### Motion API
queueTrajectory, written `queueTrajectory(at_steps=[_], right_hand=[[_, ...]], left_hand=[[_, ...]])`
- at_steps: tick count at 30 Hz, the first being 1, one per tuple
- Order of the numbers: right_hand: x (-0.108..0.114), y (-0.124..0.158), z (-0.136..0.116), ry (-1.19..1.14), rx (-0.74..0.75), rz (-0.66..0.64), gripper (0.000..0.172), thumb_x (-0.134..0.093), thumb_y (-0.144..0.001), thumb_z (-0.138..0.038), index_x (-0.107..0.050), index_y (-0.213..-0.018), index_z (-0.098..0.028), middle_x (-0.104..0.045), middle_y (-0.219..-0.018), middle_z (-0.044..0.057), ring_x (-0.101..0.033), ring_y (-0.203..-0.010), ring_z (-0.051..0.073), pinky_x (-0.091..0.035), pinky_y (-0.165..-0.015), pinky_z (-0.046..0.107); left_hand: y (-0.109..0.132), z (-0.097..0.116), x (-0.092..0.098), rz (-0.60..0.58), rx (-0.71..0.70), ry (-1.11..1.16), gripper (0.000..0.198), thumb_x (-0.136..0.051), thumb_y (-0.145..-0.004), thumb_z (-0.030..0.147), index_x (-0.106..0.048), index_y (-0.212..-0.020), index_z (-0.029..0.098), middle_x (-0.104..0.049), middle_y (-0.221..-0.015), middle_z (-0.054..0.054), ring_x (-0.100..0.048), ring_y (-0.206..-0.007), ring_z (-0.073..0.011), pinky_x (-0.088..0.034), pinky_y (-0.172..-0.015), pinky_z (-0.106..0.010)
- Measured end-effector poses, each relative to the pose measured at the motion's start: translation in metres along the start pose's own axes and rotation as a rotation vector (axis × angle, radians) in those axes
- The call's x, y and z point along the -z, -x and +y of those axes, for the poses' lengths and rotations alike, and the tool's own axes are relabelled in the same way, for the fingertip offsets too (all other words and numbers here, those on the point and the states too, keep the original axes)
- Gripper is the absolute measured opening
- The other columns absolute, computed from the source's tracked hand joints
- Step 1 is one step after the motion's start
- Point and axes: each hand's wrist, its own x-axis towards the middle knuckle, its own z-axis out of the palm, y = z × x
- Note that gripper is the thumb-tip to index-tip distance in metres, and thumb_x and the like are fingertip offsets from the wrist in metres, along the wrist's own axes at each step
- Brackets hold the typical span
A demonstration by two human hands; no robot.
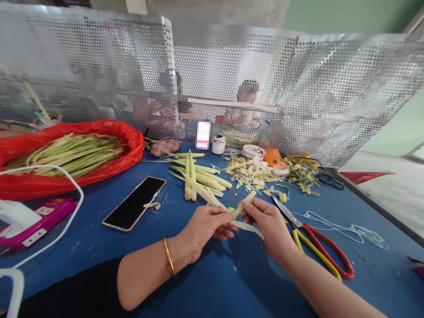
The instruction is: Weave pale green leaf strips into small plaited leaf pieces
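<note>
My left hand [212, 223] pinches pale green leaf strips [247, 228] over the middle of the blue table. My right hand [265, 221], facing it, grips the same strips between thumb and fingers, with one end sticking up and another hanging down. Just beyond my hands lie several thick pale leaf stalks [202, 179]. Scissors [311, 238] with one red and one yellow handle rest beside my right hand, blades pointing away. Where the strips cross is partly hidden by my fingers.
A red bag [132, 137] of long leaves stands at left, near a phone [134, 203] and a purple power strip [36, 223]. Trimmings [248, 172], tape [253, 151] and white string [347, 229] lie right. Behind a perforated metal screen [212, 57] people sit.
</note>
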Motion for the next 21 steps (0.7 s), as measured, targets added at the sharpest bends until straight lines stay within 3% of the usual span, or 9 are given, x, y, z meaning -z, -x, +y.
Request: queueTrajectory(at_steps=[3, 5, 7, 9, 11, 13, 18, 21], right_hand=[[0.0, -0.002, -0.001, -0.04, 0.031, 0.122, 0.034, -0.069, -0.071, -0.05, -0.067, -0.086, -0.019, -0.063, -0.071, 0.001, -0.053, -0.059, 0.014, -0.042, -0.054, 0.026], [0.0, 0.0, -0.002, -0.086, 0.018, 0.168, 0.031, -0.07, -0.069, -0.047, -0.067, -0.086, -0.021, -0.062, -0.069, -0.001, -0.054, -0.058, 0.014, -0.042, -0.053, 0.025], [-0.004, 0.004, -0.002, -0.062, -0.031, 0.065, 0.027, -0.072, -0.068, -0.044, -0.068, -0.079, -0.019, -0.059, -0.062, -0.001, -0.05, -0.053, 0.012, -0.04, -0.051, 0.024], [-0.009, 0.009, 0.0, 0.018, -0.067, -0.127, 0.027, -0.075, -0.066, -0.042, -0.072, -0.078, -0.018, -0.063, -0.066, 0.002, -0.049, -0.054, 0.012, -0.041, -0.051, 0.024], [-0.016, 0.015, 0.003, 0.08, -0.035, -0.281, 0.028, -0.076, -0.066, -0.041, -0.074, -0.08, -0.018, -0.068, -0.076, 0.004, -0.053, -0.06, 0.014, -0.042, -0.054, 0.026], [-0.021, 0.018, 0.007, 0.126, 0.044, -0.327, 0.025, -0.073, -0.069, -0.042, -0.073, -0.076, -0.018, -0.068, -0.078, 0.005, -0.055, -0.066, 0.017, -0.043, -0.057, 0.027], [-0.021, 0.016, 0.019, 0.174, 0.099, -0.062, 0.031, -0.071, -0.068, -0.048, -0.067, -0.07, -0.018, -0.06, -0.062, 0.002, -0.049, -0.054, 0.015, -0.041, -0.051, 0.027], [-0.02, 0.013, 0.025, 0.211, 0.093, -0.052, 0.031, -0.071, -0.068, -0.048, -0.068, -0.074, -0.018, -0.058, -0.061, 0.002, -0.049, -0.055, 0.016, -0.04, -0.051, 0.027]], left_hand=[[-0.002, 0.002, 0.003, 0.058, -0.066, 0.081, 0.018, -0.069, -0.071, 0.03, -0.069, -0.075, 0.013, -0.072, -0.074, -0.007, -0.057, -0.049, -0.007, -0.035, -0.042, -0.016], [-0.003, 0.005, 0.004, 0.082, -0.134, 0.142, 0.022, -0.069, -0.071, 0.034, -0.068, -0.076, 0.013, -0.071, -0.077, -0.006, -0.049, -0.041, -0.004, -0.028, -0.037, -0.017], [-0.002, 0.006, 0.005, 0.086, -0.176, 0.197, 0.025, -0.07, -0.071, 0.038, -0.067, -0.077, 0.014, -0.068, -0.071, -0.002, -0.042, -0.036, -0.0027, -0.025, -0.035, -0.018], [-0.001, 0.007, 0.004, 0.072, -0.177, 0.228, 0.028, -0.071, -0.069, 0.041, -0.065, -0.077, 0.015, -0.061, -0.059, 0.002, -0.038, -0.033, -0.0029, -0.022, -0.033, -0.018], [0.0, 0.006, 0.003, 0.049, -0.152, 0.24, 0.029, -0.072, -0.068, 0.042, -0.063, -0.075, 0.016, -0.053, -0.05, 0.006, -0.035, -0.031, -0.003, -0.018, -0.033, -0.018], [0.001, 0.005, 0.002, 0.028, -0.129, 0.244, 0.029, -0.073, -0.068, 0.042, -0.061, -0.074, 0.016, -0.048, -0.044, 0.008, -0.032, -0.029, -0.003, -0.017, -0.033, -0.019], [0.003, 0.004, 0.0, 0.029, -0.11, 0.246, 0.029, -0.073, -0.067, 0.042, -0.058, -0.073, 0.017, -0.036, -0.036, 0.012, -0.025, -0.027, -0.0029, -0.013, -0.033, -0.02], [0.003, 0.003, 0.0, 0.026, -0.11, 0.242, 0.031, -0.073, -0.066, 0.043, -0.058, -0.074, 0.017, -0.04, -0.039, 0.011, -0.026, -0.027, -0.0026, -0.012, -0.033, -0.019]])
